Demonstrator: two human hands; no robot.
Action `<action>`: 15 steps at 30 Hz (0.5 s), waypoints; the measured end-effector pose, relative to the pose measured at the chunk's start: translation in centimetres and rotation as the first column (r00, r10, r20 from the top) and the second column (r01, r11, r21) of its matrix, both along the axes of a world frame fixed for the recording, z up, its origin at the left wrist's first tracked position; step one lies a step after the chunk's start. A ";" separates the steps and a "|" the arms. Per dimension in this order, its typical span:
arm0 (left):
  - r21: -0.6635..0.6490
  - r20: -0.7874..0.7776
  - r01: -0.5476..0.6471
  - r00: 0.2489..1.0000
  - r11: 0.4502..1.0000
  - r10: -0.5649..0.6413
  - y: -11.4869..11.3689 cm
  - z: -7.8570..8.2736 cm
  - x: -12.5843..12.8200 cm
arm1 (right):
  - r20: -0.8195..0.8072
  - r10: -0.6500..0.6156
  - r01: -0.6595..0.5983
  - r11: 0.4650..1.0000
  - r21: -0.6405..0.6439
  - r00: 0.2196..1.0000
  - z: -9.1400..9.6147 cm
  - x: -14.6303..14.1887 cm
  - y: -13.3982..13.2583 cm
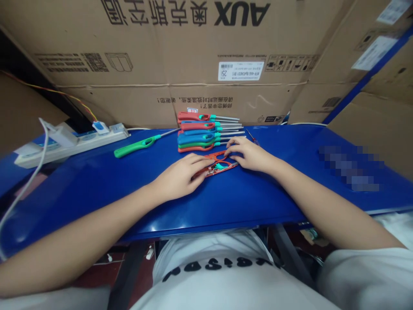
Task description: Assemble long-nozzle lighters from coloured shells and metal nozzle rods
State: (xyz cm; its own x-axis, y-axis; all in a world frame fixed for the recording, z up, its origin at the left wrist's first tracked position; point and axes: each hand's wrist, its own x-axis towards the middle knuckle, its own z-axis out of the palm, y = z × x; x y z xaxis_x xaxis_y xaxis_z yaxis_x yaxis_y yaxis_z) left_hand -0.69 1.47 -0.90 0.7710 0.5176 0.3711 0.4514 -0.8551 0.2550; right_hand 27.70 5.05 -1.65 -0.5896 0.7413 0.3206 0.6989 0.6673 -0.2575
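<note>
An orange lighter shell (217,165) with a teal trigger lies opened on the blue table (97,181). My left hand (180,174) rests on its left end, fingers curled over it. My right hand (248,153) presses on its right part, fingers bent down on it. Just behind, a row of several long-nosed lighters (201,131) in red, blue and green lies side by side, metal tips pointing right. A single green lighter (137,146) lies apart to the left.
A white power strip (69,142) with plugs and a white cable sits at the table's left back. Big cardboard boxes (193,51) wall off the back. A thin red-handled screwdriver (253,138) lies behind my right hand.
</note>
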 end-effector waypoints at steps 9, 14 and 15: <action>0.186 0.080 -0.120 0.991 0.975 0.107 1.1 0.2 -0.5 | -0.473 -0.209 0.049 0.943 -0.328 0.856 0.6 -1.0 -0.3; 0.199 0.106 -0.091 0.992 0.976 0.071 1.1 0.3 -0.8 | -0.566 -0.320 -0.098 0.804 -0.587 0.760 1.1 -1.6 -1.0; 0.188 0.112 -0.091 0.991 0.978 0.070 0.9 0.3 -0.8 | -0.558 -0.278 -0.111 0.819 -0.563 0.782 1.2 -1.6 -1.1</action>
State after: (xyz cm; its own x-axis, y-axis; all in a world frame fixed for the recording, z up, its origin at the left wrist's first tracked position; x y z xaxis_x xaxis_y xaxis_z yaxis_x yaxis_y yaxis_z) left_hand -1.45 2.39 -0.55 0.6813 0.4876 0.5460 0.5004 -0.8546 0.1387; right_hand 26.06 3.94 -0.47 -0.3466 0.9319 0.1072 0.3146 0.2231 -0.9226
